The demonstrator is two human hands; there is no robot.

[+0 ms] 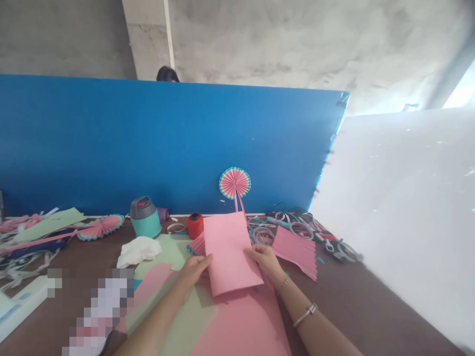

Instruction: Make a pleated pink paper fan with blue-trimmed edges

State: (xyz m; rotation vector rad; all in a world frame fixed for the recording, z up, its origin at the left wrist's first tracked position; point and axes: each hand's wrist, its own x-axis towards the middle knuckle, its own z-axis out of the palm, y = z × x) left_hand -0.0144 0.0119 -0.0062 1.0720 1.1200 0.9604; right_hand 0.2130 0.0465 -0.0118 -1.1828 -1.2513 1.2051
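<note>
A pink sheet of paper is held up between my two hands, tilted above the table. My left hand pinches its left edge, thumb in front and the other fingers behind it. On the opposite edge my right hand grips with the thumb and fingertips. Below it lie a larger pink sheet and green sheets. To the right rests a pleated pink paper; another pleated pink piece is partly hidden behind the held sheet.
A round paper fan stands against the blue partition. Along the back are a teal-and-grey container, a red spool-like object and tangled cables and tape rolls. Another fan and crumpled white tissue lie left. A person's head shows beyond the partition.
</note>
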